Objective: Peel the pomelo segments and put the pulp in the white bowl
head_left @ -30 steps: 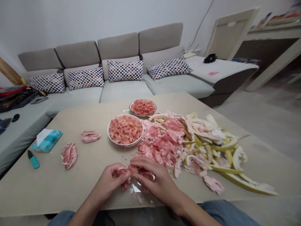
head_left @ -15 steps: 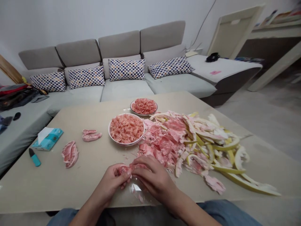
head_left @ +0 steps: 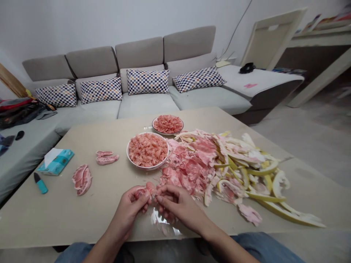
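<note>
Above the near edge of the table, my left hand (head_left: 133, 204) is closed around a pink pomelo segment (head_left: 150, 187), partly hidden by the fingers. My right hand (head_left: 178, 206) pinches at the right edge of the same segment; its fingertips almost meet those of the left. Just beyond them stands a white bowl (head_left: 134, 164) heaped with peeled pomelo flesh (head_left: 148, 149). Behind it is a dark-rimmed bowl (head_left: 156, 129) with more flesh. To the right lies a pile of pink membranes (head_left: 189, 166) beside thick yellow-and-white rinds (head_left: 263, 199).
Unpeeled pomelo segments (head_left: 82, 179) and smaller segments (head_left: 106, 159) lie on the left of the table (head_left: 109, 215). Farther left are a blue tissue pack (head_left: 59, 162) and a teal-handled knife (head_left: 41, 184). A grey sofa (head_left: 145, 104) runs behind the table.
The fingers of my right hand have drawn back slightly to the right off the segment, so more of its pink flesh shows between the hands. My left hand stays nearly in place.
</note>
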### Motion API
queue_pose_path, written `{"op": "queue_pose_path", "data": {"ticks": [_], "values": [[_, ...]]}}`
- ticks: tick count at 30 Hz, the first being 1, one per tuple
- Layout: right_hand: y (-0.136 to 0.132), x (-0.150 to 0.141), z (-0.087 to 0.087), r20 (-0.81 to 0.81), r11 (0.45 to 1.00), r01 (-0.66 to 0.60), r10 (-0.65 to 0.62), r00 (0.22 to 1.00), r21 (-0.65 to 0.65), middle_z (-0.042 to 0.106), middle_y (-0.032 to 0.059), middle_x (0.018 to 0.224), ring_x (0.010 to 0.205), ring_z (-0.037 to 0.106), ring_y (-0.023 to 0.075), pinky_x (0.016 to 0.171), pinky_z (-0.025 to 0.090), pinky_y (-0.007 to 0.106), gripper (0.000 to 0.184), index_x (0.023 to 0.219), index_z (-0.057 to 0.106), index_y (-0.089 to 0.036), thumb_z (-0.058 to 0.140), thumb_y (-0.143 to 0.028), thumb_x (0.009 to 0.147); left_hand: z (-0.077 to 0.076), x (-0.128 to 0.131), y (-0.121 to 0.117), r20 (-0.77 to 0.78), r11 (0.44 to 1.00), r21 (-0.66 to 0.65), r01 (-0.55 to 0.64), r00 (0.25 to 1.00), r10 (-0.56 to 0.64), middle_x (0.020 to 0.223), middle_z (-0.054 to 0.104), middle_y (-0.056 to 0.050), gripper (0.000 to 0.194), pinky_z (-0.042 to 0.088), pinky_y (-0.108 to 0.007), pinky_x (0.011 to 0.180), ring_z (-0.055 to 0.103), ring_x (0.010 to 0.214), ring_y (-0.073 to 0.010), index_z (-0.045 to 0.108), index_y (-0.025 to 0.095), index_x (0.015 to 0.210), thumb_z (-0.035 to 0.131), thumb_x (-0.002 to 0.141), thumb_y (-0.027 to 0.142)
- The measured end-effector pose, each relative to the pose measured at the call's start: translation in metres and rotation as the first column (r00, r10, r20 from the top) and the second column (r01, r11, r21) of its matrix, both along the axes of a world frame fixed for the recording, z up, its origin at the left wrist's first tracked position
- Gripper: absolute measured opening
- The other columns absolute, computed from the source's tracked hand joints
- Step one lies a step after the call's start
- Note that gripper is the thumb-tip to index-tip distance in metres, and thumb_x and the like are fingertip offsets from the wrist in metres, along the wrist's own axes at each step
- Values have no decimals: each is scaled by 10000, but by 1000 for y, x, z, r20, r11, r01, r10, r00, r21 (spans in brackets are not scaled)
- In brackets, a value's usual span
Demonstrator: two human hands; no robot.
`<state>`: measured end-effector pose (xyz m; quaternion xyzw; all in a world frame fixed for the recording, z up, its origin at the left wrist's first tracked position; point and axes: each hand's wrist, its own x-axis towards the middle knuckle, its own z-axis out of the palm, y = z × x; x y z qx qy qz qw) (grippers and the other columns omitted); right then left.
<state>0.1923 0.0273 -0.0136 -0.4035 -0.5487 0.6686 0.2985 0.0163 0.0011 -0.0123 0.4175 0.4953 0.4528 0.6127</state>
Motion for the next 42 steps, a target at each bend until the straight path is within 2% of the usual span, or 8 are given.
{"op": "queue_pose_path", "data": {"ticks": [4,11,21,26,30,32,37,42], "values": [[0,-2,0,-105,973,-73,51,993,-218,629,-16,645,462,547,64,413,330,152,391,945,619,-155,696,-478,738,-2,3,-1,-189,994,104,-16,981,35,623,533,13,251,356,-221,568,443,592,-118,625,145,733,643,795,387],[-1,-3,6,-134,981,-12,-14,991,-193,596,-36,558,470,534,69,419,362,159,395,795,622,-138,769,-476,654,-6,6,-5,-456,980,199,14,886,80,665,572,-8,194,390,-234,633,488,657,-153,675,153,768,617,800,335],[3,4,0,-257,926,-57,-44,965,-373,572,-29,508,411,481,56,438,390,179,314,641,591,-131,780,-382,635,4,-2,-2,-245,992,102,75,968,-48,608,524,10,259,355,-225,567,437,584,-124,607,152,700,611,816,383],[11,15,9,-221,972,47,-98,970,-228,618,-15,609,510,562,89,514,452,207,324,765,599,-154,752,-429,688,12,-9,2,-140,997,81,14,990,-2,623,530,12,258,352,-221,577,437,589,-115,590,151,699,628,813,379],[39,16,31,-32,986,125,-122,992,107,641,0,715,629,613,125,630,488,258,231,869,622,-163,672,-365,768,13,-9,2,-67,1000,26,-17,998,18,636,535,11,248,350,-220,581,437,588,-111,591,147,720,638,803,376],[62,8,46,105,914,132,-185,977,383,650,14,733,667,616,142,660,488,279,149,898,640,-163,599,-280,815,11,-10,4,-29,999,-8,-45,999,45,631,529,16,250,345,-218,575,430,577,-107,577,150,705,642,797,372],[117,-28,78,395,492,-179,-381,836,852,667,65,930,768,615,144,707,459,255,154,940,682,-169,567,-192,840,5,-14,10,23,998,-44,-48,999,49,609,522,23,262,336,-219,562,431,561,-108,547,156,662,641,786,367],[139,-47,85,488,435,-298,-434,757,850,678,73,855,751,607,170,621,385,245,112,840,687,-162,578,-148,822,6,-17,10,37,999,-37,-38,999,39,626,540,21,231,343,-222,577,436,571,-106,568,149,695,641,789,347]]}}
